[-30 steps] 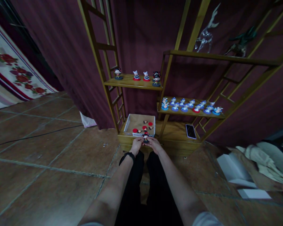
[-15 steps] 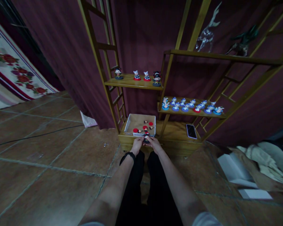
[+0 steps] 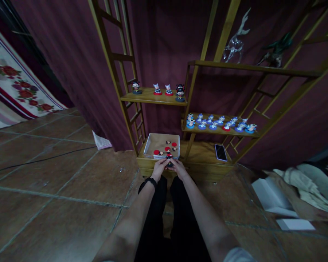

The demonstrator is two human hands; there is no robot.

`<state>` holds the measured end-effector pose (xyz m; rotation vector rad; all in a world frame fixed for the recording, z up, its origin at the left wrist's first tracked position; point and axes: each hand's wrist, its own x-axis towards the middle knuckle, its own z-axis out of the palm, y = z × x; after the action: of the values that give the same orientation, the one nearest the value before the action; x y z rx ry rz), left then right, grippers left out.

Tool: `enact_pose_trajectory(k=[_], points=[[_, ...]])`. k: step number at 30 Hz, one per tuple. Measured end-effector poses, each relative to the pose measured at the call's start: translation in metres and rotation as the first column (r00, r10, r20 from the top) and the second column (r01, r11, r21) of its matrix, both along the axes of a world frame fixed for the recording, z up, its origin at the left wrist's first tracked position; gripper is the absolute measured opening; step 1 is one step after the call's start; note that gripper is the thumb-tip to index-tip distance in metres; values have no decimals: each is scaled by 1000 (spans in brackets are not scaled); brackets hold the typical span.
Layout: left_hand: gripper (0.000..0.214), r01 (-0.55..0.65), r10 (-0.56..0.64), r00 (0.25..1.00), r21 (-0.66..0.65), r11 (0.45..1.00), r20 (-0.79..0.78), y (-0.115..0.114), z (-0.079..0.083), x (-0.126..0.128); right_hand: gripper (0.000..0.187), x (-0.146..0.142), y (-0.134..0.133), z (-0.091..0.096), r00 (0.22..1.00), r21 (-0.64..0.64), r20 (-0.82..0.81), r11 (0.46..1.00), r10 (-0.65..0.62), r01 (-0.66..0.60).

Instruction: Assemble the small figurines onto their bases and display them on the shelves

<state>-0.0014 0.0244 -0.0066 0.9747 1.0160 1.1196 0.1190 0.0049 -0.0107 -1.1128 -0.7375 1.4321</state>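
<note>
Fingers (image 3: 165, 161) of both hands (image 3: 159, 167) (image 3: 179, 168) are gripping a black-haired figurine (image 3: 169, 163) before the white cardboard box (image 3: 158, 140). Shelved figurines (image 3: 136, 87) above it are looking finished; loose pieces (image 3: 174, 149) inside aren't.

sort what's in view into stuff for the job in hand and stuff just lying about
Likely the job:
dark-based figurine, in left hand and right hand
open box
red discs
small loose figures
shelf figurines

Likely just lying about:
phone
clear deer ornament
pale cloth
white box
</note>
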Motion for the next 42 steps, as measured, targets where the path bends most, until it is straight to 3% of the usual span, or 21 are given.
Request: enact_pose_trajectory(k=[9, 19, 27, 35, 42], points=[[36, -31, 32, 999, -35, 999, 28, 2, -5, 0, 34, 0, 2, -5, 999, 42, -46, 999, 13, -11], [35, -4, 4, 1000, 1, 1000, 8, -2, 1, 1, 35, 0, 2, -6, 1000, 63, -12, 998, 3, -3], [35, -45, 45, 998, -12, 999, 35, 2, -7, 1, 34, 1, 6, -13, 999, 57, -51, 998, 4, -1], [39, 23, -22, 1000, -19, 1000, 9, 1, -3, 1, 36, 0, 3, -7, 999, 65, -42, 998, -4, 7], [37, -14, 15, 1000, -25, 1000, 25, 2, -7, 2, 36, -1, 0, -5, 1000, 96, -18, 995, -8, 10]])
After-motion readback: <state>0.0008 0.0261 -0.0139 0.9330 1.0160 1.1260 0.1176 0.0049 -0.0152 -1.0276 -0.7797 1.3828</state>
